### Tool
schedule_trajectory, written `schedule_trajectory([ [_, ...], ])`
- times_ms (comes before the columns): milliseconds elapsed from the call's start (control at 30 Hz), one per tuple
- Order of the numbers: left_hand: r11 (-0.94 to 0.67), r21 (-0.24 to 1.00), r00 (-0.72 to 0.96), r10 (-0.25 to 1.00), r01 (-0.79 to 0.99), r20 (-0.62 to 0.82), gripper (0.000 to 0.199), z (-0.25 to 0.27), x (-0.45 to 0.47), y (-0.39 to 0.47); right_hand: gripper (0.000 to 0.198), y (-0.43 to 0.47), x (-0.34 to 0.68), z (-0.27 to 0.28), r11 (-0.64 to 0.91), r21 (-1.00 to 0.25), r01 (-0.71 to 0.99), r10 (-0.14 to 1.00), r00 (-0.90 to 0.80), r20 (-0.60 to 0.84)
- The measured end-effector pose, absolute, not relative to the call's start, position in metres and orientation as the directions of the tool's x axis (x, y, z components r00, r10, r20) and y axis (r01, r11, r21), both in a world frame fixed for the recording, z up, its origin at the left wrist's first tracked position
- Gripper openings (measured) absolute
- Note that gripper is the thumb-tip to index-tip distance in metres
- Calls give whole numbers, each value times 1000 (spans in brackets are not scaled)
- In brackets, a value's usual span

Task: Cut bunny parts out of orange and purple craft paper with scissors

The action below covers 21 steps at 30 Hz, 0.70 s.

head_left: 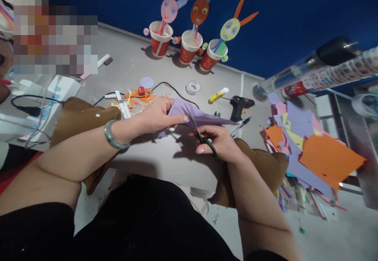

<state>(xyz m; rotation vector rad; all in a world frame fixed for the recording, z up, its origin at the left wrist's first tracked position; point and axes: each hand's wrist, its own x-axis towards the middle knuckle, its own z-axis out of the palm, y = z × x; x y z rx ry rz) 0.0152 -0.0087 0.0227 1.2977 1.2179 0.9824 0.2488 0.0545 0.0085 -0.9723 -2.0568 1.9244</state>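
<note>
My left hand [159, 115], with a green bangle [115, 135] at the wrist, pinches a sheet of purple paper [203, 113] between thumb and fingers. A faint drawn outline shows on the paper near the thumb. My right hand [217, 140] grips black-handled scissors [196, 129], fingers wrapped round the loops. The blades are parted and lie over the paper, just right of my left thumb. Behind my left hand are orange and yellow paper scraps [137, 95], white markers [122, 105] and a purple paper circle [147, 82].
Three red paper cups [186, 52] with rabbit faces stand along the blue partition [126, 0]. A tape roll [193, 87], yellow marker [217, 95], black glue gun [240, 107] and pen [245, 122] lie beyond my hands. Coloured paper [330, 158] is piled right; a power strip [59, 91] is left.
</note>
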Motion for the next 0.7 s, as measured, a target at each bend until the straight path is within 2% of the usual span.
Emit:
schedule_trajectory([
  [300, 92, 990, 136, 985, 109, -107, 27, 27, 17, -8, 70, 54, 249, 9, -64, -935, 349, 565, -760, -322],
  [700, 41, 993, 146, 988, 108, -56, 25, 21, 13, -9, 70, 55, 251, 10, -75, -929, 361, 568, -751, -337],
])
